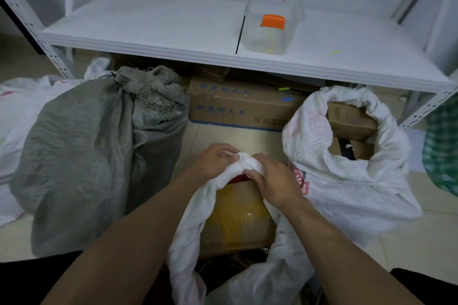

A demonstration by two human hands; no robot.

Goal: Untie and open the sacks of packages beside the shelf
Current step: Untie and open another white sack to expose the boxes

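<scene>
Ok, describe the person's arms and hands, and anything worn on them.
The left forearm and right forearm are bare to the frame edge, no sleeves showing. The left hand and right hand wear no gloves; no watch, ring or bracelet is visible.

knotted sack [244, 164] held between left grip [215, 158] and right grip [272, 178]. tied sack [99, 146] left of them, open sack [322, 195] right (boxes [352, 121] inside), shelf [148, 27] beyond, tub [272, 30] on it.

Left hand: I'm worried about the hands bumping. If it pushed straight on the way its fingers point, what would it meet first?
The knot of the white sack, which the left hand pinches; just beyond it, probably, the right hand, though depth is unclear.
</scene>
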